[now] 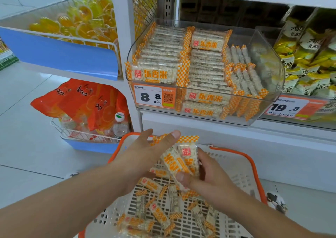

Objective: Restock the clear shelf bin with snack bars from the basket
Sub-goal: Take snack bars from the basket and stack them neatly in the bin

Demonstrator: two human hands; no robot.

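Shop aisle, pale glossy floor tiles, white metal shelving w/ upright post. Clear shelf bin sits on the shelf, rounded transparent plastic front, mostly full: flat rows of snack bars in bin stacked left and centre, a few standing on edge at the right. Wrappers see-through w/ orange-white checker ends, puffed-rice texture inside. Price tag on bin front, orange border, reads 8.8. Second tag to the right reads 19.8, under yellow-white bagged snacks.

Basket below the shelf, white perforated plastic, orange rim and handle; loose snack bars scattered on its bottom.

Both hands over the basket, close together on a bundle of bars. Left hand fingers mostly straight, thumb up against the bundle's top end. Right hand curled round the bundle's lower end, thumb across the front.

Left side: wire basket w/ orange bags and a clear bottle, green-white cap; upper wire bin holds yellow wrapped sweets, blurred. Blue panel on its front.
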